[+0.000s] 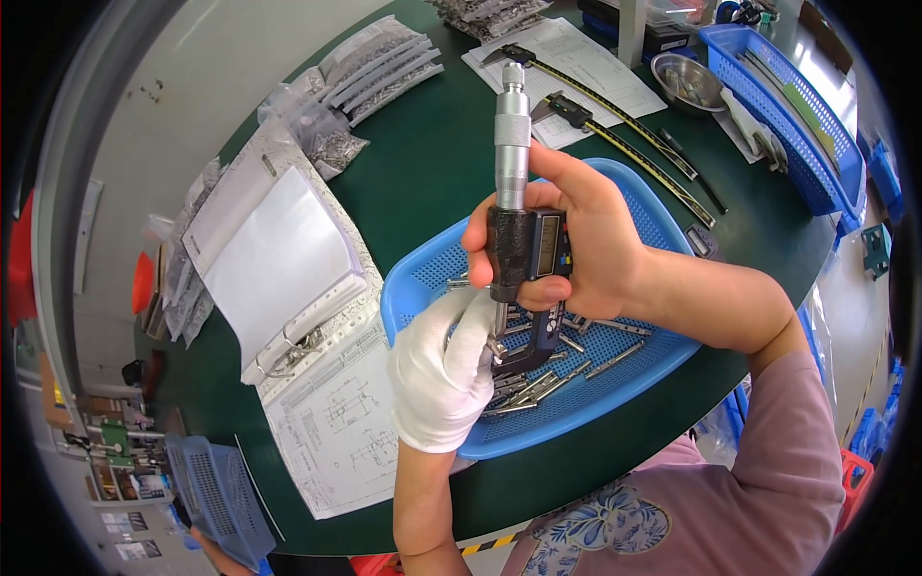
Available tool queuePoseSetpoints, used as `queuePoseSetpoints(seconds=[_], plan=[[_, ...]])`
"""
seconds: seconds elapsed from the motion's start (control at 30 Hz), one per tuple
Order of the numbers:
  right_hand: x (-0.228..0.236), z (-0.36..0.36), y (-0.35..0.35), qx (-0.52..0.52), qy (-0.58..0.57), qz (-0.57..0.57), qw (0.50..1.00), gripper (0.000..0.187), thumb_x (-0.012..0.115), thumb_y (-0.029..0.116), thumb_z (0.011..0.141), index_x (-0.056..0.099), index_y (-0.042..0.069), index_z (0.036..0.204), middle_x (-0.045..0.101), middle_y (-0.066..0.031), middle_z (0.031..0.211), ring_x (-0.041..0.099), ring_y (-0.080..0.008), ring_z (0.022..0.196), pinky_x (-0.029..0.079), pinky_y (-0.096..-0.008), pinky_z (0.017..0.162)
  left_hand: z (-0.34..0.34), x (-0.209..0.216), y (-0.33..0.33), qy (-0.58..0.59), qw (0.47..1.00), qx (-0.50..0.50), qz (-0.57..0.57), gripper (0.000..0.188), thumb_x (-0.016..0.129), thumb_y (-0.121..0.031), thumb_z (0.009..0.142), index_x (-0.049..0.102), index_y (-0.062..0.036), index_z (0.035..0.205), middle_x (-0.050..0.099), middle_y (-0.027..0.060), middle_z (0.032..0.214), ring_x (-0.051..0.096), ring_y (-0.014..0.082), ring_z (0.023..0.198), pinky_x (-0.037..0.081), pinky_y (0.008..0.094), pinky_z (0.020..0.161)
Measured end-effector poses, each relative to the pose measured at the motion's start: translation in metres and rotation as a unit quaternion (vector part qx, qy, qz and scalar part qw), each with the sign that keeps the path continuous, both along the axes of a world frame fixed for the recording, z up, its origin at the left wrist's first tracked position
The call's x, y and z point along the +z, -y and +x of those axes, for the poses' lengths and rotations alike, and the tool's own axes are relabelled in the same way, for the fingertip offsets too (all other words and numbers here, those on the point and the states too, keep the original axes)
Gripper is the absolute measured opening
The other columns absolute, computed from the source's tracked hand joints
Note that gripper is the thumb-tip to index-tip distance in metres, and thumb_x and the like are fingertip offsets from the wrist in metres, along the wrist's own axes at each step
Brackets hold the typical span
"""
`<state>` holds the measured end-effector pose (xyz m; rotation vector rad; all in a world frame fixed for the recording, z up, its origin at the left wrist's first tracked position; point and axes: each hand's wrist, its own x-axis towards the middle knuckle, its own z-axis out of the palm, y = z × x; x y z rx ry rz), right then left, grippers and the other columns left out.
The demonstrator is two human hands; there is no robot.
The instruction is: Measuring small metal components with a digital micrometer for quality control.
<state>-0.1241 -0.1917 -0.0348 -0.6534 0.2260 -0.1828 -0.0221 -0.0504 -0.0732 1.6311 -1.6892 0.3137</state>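
My bare right hand (591, 230) is wrapped round a digital micrometer (513, 235), held upright with its silver thimble at the top and its small display turned to the right. My left hand (444, 370), in a white glove, is closed at the micrometer's measuring gap. It pinches a small metal part (497, 348) there, mostly hidden by the fingers and the frame. Both hands are over a blue perforated plastic basket (423, 274). Inside the basket lie several slim metal pins (615, 361), partly covered by my hands.
An open ring binder (279, 240) with drawings lies left on the green table (403, 192). Bags of small parts (375, 62) are behind it. Two digital calipers (615, 125) rest on papers at the back. A metal bowl (688, 82) and another blue basket (788, 115) stand back right.
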Motion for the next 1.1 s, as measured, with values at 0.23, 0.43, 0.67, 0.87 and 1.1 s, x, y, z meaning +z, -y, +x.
queuePoseSetpoints(seconds=[0.23, 0.43, 0.67, 0.87, 1.1], plan=[[-0.0020, -0.0002, -0.0004, -0.003, 0.004, -0.001, 1.000, 0.071, 0.024, 0.058, 0.082, 0.055, -0.005, 0.083, 0.057, -0.0190, 0.073, 0.039, -0.0135, 0.038, 0.031, -0.0203, 0.033, -0.0028, 0.0014, -0.0003, -0.019, 1.000, -0.005, 0.006, 0.048, 0.057, 0.011, 0.046, 0.058, -0.0058, 0.092, 0.056, 0.0068, 0.083, 0.055, 0.0209, 0.060, 0.044, 0.0296, 0.050], [-0.0029, -0.0002, -0.0004, -0.001, 0.024, -0.014, 1.000, 0.071, 0.026, 0.060, 0.081, 0.056, -0.005, 0.083, 0.058, -0.0197, 0.073, 0.040, -0.0134, 0.038, 0.031, -0.0202, 0.032, -0.0002, -0.0025, 0.0009, 0.007, 1.000, -0.011, -0.016, 0.048, 0.058, 0.010, 0.047, 0.058, -0.0062, 0.092, 0.056, 0.0070, 0.084, 0.055, 0.0214, 0.060, 0.044, 0.0301, 0.050], [-0.0010, 0.0001, -0.0059, -0.037, -0.006, -0.113, 0.993, 0.071, 0.032, 0.063, 0.079, 0.059, -0.002, 0.079, 0.059, -0.0170, 0.070, 0.040, -0.0116, 0.037, 0.030, -0.0196, 0.033, -0.0005, -0.0057, -0.0016, 0.001, 1.000, -0.009, 0.020, 0.045, 0.058, 0.006, 0.051, 0.057, -0.0063, 0.094, 0.055, 0.0082, 0.084, 0.055, 0.0238, 0.062, 0.044, 0.0323, 0.052], [-0.0007, 0.0001, -0.0053, -0.055, -0.035, -0.116, 0.991, 0.070, 0.034, 0.064, 0.078, 0.059, -0.002, 0.078, 0.060, -0.0156, 0.068, 0.040, -0.0114, 0.038, 0.029, -0.0198, 0.034, -0.0032, -0.0054, 0.0004, -0.023, 0.999, -0.012, 0.032, 0.039, 0.059, 0.005, 0.056, 0.057, -0.0045, 0.093, 0.056, 0.0091, 0.082, 0.055, 0.0259, 0.063, 0.044, 0.0336, 0.053], [-0.0021, -0.0006, -0.0074, -0.052, -0.015, -0.101, 0.993, 0.070, 0.035, 0.063, 0.077, 0.059, -0.003, 0.077, 0.060, -0.0155, 0.068, 0.041, -0.0113, 0.039, 0.031, -0.0203, 0.035, -0.0033, -0.0043, -0.0028, 0.003, 0.999, 0.006, 0.041, 0.029, 0.062, -0.001, 0.065, 0.057, -0.0035, 0.093, 0.056, 0.0100, 0.083, 0.055, 0.0270, 0.064, 0.044, 0.0344, 0.053]])
